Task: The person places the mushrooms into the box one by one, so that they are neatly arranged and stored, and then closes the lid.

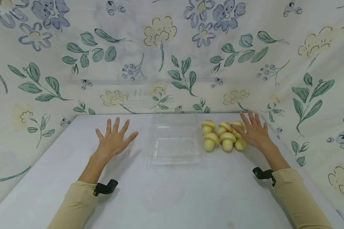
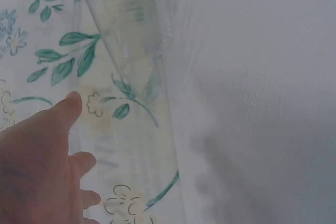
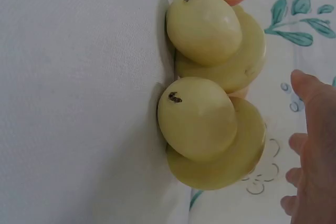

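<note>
My left hand (image 1: 112, 140) is spread with straight fingers over the white table, to the left of a clear plastic container (image 1: 175, 151), and holds nothing. In the left wrist view the same hand (image 2: 39, 156) shows at the lower left, apart from the container's clear edge (image 2: 105, 30). Several yellow mushroom-shaped objects (image 1: 227, 141) with reddish cap tops stand in two rows right of the container. Over their right end my right hand (image 1: 255, 132) is spread, partly hiding one. The right wrist view shows pale rounded stems (image 3: 197, 119) beside the fingers, with a gap between.
The white table (image 1: 172, 200) reaches back to a flowered cloth (image 1: 132, 63) that hangs behind and along both sides. A black wrist camera (image 1: 106, 187) sits on the left sleeve, another black camera (image 1: 262, 174) on the right.
</note>
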`<state>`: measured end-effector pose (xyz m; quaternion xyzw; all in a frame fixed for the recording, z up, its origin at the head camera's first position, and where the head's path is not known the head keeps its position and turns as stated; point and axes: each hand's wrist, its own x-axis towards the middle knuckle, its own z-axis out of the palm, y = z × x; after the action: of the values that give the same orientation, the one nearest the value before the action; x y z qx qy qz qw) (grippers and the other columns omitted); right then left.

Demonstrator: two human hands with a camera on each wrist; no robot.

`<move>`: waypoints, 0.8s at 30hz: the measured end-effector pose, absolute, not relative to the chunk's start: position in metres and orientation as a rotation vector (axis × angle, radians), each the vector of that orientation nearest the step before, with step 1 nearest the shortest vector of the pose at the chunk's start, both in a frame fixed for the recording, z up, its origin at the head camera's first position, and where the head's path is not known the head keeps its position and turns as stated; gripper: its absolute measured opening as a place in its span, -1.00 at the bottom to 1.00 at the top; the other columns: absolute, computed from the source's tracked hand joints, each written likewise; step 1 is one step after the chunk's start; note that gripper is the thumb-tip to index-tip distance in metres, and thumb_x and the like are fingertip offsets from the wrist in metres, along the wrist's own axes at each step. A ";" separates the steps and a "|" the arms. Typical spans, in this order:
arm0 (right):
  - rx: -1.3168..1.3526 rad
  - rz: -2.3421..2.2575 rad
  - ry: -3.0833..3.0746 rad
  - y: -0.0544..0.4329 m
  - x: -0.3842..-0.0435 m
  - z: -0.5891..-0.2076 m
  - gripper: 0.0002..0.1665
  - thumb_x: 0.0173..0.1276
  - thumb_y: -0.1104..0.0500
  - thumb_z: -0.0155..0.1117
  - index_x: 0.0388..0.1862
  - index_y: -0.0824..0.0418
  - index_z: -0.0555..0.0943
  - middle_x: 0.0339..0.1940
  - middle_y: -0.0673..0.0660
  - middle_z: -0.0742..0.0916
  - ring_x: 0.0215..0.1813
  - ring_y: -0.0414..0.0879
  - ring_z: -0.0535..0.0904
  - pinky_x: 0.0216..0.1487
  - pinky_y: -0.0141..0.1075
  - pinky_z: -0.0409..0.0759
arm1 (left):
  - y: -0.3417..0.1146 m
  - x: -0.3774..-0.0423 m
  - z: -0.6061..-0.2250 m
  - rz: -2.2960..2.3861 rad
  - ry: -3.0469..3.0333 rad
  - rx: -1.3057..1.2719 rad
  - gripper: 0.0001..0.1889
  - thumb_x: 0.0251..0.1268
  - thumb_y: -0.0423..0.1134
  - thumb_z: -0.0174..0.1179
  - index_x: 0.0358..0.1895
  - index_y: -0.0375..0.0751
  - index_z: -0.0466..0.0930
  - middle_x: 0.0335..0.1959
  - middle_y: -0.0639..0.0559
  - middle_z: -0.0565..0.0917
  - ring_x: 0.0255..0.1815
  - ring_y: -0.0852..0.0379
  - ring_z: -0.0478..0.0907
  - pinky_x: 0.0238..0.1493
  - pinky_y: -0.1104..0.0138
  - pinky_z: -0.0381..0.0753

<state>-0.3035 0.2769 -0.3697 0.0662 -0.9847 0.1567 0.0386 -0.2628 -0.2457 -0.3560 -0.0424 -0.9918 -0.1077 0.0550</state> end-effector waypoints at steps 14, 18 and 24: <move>0.229 0.535 -2.984 0.280 -0.296 -0.365 0.08 0.42 -0.44 -0.10 0.63 0.10 -0.19 0.61 0.40 -0.11 0.54 0.52 -0.15 0.34 0.54 -0.04 | -0.231 -0.256 -0.348 -0.513 -2.954 -0.189 -0.08 0.39 0.41 -0.20 0.59 -0.12 -0.13 0.58 -0.40 -0.21 0.56 -0.47 -0.40 0.32 -0.54 -0.37; 0.236 0.574 -2.978 0.283 -0.293 -0.362 0.10 0.42 -0.39 0.00 0.63 0.11 -0.22 0.59 0.45 -0.07 0.49 0.56 -0.05 0.33 0.51 0.05 | -0.230 -0.253 -0.352 -0.603 -2.884 -0.188 -0.13 0.42 0.31 -0.09 0.57 -0.19 -0.07 0.54 -0.47 -0.07 0.54 -0.51 -0.20 0.36 -0.50 -0.14; 0.246 0.589 -2.969 0.282 -0.287 -0.358 0.06 0.41 -0.29 0.13 0.60 0.23 -0.08 0.54 0.53 0.03 0.46 0.56 0.05 0.33 0.46 0.16 | -0.228 -0.248 -0.356 -0.779 -2.828 -0.209 -0.16 0.43 0.24 0.00 0.55 -0.24 0.02 0.38 -0.52 0.20 0.36 -0.44 0.25 0.19 -0.34 0.39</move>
<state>-0.2872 0.2824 -0.3583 0.0808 -0.9763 0.1937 0.0525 -0.2482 -0.2280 -0.3558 -0.0707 -0.9568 -0.2635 0.1001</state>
